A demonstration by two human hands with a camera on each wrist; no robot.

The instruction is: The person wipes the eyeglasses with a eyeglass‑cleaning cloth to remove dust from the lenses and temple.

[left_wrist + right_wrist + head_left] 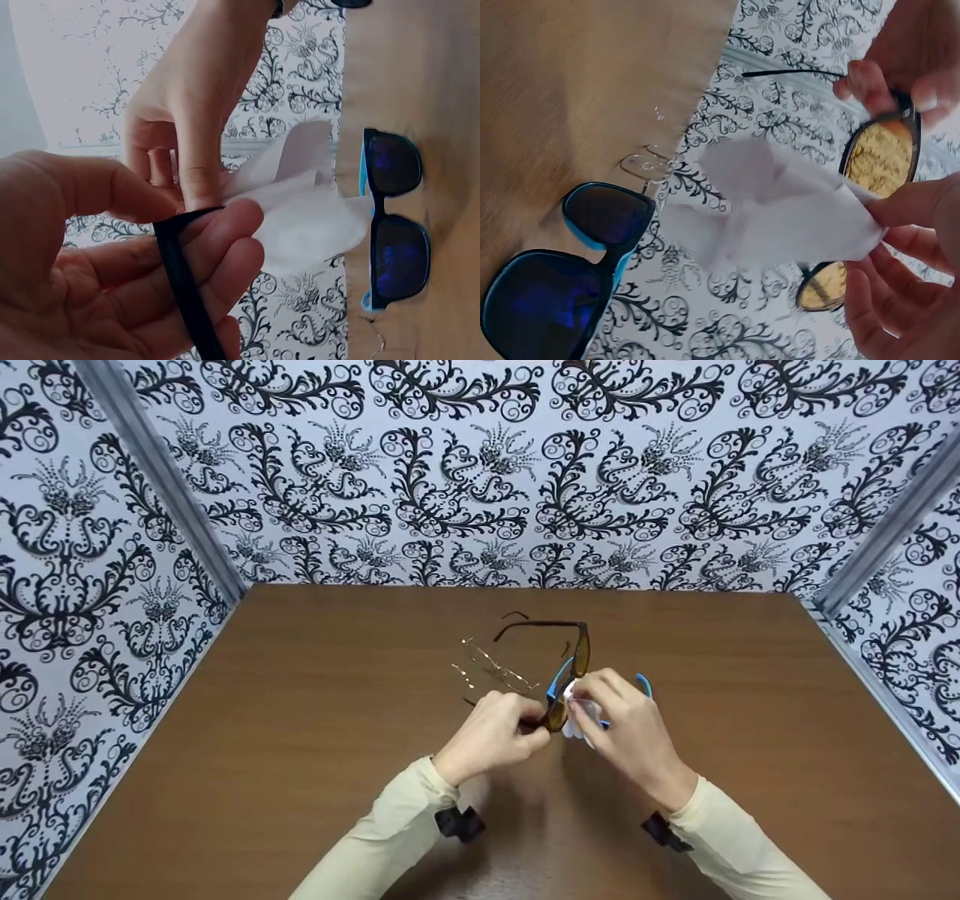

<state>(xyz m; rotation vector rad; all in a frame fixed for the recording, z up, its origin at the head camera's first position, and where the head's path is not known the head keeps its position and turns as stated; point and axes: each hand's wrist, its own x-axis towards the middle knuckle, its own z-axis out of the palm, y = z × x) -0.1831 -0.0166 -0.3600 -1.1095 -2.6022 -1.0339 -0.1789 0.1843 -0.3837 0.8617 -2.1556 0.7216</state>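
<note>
In the head view, my left hand (495,731) grips a pair of dark-framed glasses with yellow lenses (881,157) at one corner, near the hinge. Their other end points away from me, with the temple arms (547,623) unfolded to the left. A thin white cloth (780,225) hangs pinched between the thumb and fingers of my right hand (634,727). The right fingertips and cloth are at the lenses, near the bridge, and partly cover them. Beneath the hands, black-and-blue sunglasses (401,259) with dark lenses rest on the table, mostly hidden in the head view.
Thin gold wire-framed glasses (495,666) lie on the brown table (337,660), just left of the held pair. Patterned black-and-white panels (480,472) rise behind the table and along both sides.
</note>
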